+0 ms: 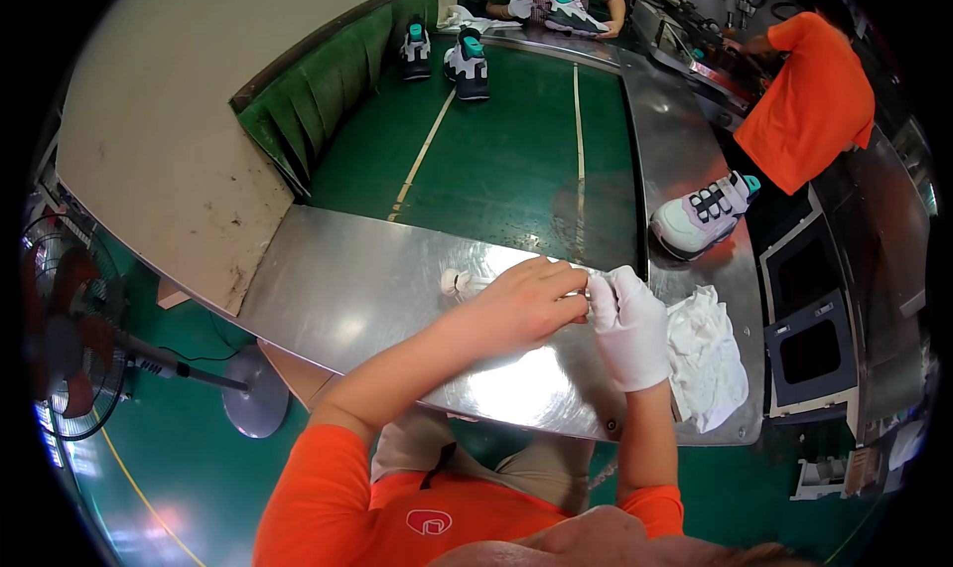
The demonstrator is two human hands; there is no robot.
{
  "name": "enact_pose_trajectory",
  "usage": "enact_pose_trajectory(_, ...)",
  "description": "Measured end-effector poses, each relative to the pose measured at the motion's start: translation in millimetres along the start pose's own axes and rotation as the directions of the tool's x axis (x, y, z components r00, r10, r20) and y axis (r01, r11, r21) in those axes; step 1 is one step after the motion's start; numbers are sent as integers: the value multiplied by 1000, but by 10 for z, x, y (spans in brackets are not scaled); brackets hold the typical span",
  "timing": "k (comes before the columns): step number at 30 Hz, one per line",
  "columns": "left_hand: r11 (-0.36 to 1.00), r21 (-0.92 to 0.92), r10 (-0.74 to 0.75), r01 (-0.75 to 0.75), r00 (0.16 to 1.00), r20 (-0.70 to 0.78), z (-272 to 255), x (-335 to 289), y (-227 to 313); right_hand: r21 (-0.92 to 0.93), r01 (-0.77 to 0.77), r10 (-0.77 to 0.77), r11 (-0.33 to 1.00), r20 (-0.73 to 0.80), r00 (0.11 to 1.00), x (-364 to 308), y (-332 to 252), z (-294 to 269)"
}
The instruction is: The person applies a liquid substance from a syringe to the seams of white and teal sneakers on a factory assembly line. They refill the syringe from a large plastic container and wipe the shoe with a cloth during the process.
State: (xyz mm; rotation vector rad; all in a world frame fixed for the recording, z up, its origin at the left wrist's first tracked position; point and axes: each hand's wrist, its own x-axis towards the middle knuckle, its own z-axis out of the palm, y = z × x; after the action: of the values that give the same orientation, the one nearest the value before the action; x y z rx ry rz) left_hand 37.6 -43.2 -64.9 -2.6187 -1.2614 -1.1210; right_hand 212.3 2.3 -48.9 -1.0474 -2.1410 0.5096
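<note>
Head view: hands (631,334) meet; white cloth (709,363) just right, shoe (695,221) beyond.

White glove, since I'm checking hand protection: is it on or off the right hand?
On: the white glove covers the right hand to the wrist; the left hand is bare.

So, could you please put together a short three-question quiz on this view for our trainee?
1. Which hand wears a white glove?
2. True or false: the left hand is held far away from the right hand.
3. Choose: the shoe nearest the hands rests on A) the metal surface, B) the green surface, C) the floor.

Key:
1. The right hand.
2. False; they are close together at the fingertips.
3. A.
</note>
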Motion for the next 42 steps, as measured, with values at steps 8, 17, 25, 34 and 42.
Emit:
enact_pose_trajectory(8,998,48,48,-46,998,-49,1,-11,5,102,-1,-4,995,45,999,-15,27,8)
enact_pose_trajectory(17,985,-170,4,-23,994,-108,22,-19,95,859,-474,130,194,456,880,3,233,-121)
enact_pose_trajectory(25,526,-828,-520,195,844,-132,-15,8,58,802,-357,59,478,376,925,-101,-121,311)
enact_pose_trajectory(34,155,-986,-772,60,631,-83,-226,47,-283,758,-525,228,388,473,851,-82,-129,123)
enact_pose_trajectory(42,102,-986,-779,134,627,5,-178,30,-283,696,-517,170,498,506,845,-113,-118,180)
